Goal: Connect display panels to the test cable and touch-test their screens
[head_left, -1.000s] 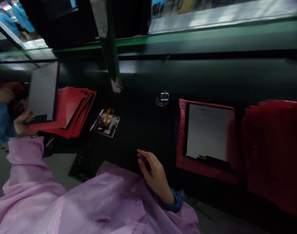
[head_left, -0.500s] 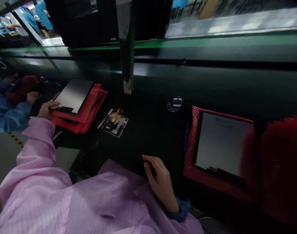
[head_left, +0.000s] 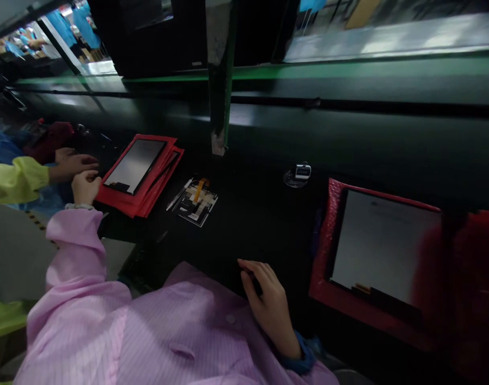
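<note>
My left hand [head_left: 86,188] is at the left edge of a stack of red bubble bags [head_left: 137,205], its fingers loosely bent and nothing visible in them. On top of that stack lies a display panel [head_left: 135,164], grey with a black border. A co-worker's hand [head_left: 70,168] in a yellow sleeve reaches in just beyond my left hand, very close to it. Palm down near the front of the dark table, my right hand [head_left: 268,299] rests with thumb and fingers apart, touching no part. Between the two sides lies a small board with an orange flex cable [head_left: 198,202].
On the right, another display panel [head_left: 380,246] lies on a red bubble bag [head_left: 322,267], beside more red wrap [head_left: 479,267]. A tally counter [head_left: 302,171] sits towards the back. A pen-like tool [head_left: 180,194] lies by the board. A green post [head_left: 220,107] rises behind.
My left hand has come off the display panel, which now lies flat on the red bags. A co-worker's yellow-sleeved arm has entered from the left. My right hand has stayed put.
</note>
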A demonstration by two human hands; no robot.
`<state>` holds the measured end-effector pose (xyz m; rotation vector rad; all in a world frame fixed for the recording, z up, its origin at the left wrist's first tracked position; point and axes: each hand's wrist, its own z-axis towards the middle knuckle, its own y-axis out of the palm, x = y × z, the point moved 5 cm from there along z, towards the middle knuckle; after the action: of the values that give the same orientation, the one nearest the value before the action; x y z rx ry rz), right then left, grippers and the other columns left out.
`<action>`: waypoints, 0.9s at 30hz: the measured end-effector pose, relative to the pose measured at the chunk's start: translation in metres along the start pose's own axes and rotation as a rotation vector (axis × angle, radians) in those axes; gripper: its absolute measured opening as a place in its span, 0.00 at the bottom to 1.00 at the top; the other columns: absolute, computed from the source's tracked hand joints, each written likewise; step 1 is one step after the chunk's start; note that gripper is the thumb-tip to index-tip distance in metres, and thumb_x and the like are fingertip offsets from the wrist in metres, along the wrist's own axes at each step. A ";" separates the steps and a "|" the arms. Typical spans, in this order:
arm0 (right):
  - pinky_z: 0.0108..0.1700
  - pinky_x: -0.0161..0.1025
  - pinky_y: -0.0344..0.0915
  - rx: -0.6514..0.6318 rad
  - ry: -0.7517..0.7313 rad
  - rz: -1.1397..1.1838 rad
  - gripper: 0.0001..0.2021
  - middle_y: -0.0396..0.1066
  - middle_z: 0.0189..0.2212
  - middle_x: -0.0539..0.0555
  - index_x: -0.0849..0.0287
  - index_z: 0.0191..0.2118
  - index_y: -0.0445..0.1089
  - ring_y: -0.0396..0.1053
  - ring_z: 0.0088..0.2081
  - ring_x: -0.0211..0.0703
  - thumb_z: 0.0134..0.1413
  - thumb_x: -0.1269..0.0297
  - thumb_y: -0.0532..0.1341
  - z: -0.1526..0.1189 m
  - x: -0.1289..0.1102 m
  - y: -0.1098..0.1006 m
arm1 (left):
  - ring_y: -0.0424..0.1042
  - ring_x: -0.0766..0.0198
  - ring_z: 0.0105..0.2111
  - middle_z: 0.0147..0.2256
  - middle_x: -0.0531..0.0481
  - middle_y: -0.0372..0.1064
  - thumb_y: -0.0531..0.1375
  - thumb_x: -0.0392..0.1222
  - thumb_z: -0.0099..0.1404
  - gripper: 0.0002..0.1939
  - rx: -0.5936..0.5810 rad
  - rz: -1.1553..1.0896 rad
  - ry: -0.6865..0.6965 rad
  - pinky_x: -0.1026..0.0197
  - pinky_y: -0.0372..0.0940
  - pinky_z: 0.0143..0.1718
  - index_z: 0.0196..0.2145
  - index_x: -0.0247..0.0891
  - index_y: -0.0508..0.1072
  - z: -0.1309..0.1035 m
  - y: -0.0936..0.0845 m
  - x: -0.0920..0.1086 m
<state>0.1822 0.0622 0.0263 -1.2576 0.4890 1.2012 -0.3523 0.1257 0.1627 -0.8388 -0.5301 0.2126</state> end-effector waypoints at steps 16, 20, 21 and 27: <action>0.45 0.49 0.72 -0.127 -0.138 -0.301 0.17 0.75 0.47 0.56 0.50 0.58 0.67 0.75 0.45 0.51 0.67 0.56 0.54 0.018 -0.059 -0.066 | 0.74 0.66 0.34 0.36 0.50 0.74 0.51 0.35 0.70 0.14 -0.596 -0.613 0.668 0.63 0.71 0.37 0.49 0.41 0.71 -0.310 0.038 0.269; 0.45 0.48 0.71 -0.044 -0.206 -0.445 0.20 0.74 0.49 0.58 0.50 0.61 0.65 0.74 0.46 0.51 0.67 0.52 0.53 0.034 -0.095 -0.108 | 0.77 0.61 0.38 0.40 0.49 0.77 0.53 0.39 0.71 0.14 -0.929 -0.413 0.704 0.59 0.71 0.39 0.51 0.41 0.72 -0.335 0.069 0.290; 0.45 0.48 0.70 -0.026 -0.211 -0.473 0.20 0.73 0.48 0.58 0.50 0.60 0.65 0.73 0.46 0.50 0.67 0.52 0.53 0.043 -0.097 -0.115 | 0.77 0.61 0.37 0.39 0.50 0.77 0.54 0.39 0.71 0.13 -0.931 -0.375 0.723 0.59 0.71 0.38 0.50 0.41 0.73 -0.336 0.073 0.291; 0.58 0.60 0.63 0.144 -0.040 -0.589 0.22 0.68 0.53 0.63 0.59 0.59 0.65 0.66 0.56 0.59 0.63 0.58 0.58 0.142 -0.023 -0.113 | 0.75 0.62 0.32 0.35 0.51 0.76 0.55 0.35 0.69 0.11 -0.785 -0.334 0.822 0.59 0.69 0.33 0.46 0.39 0.74 -0.337 0.074 0.290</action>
<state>0.2290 0.1959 0.1412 -1.1417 0.1489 0.6783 0.0731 0.0656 0.0268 -1.4665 0.0605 -0.6762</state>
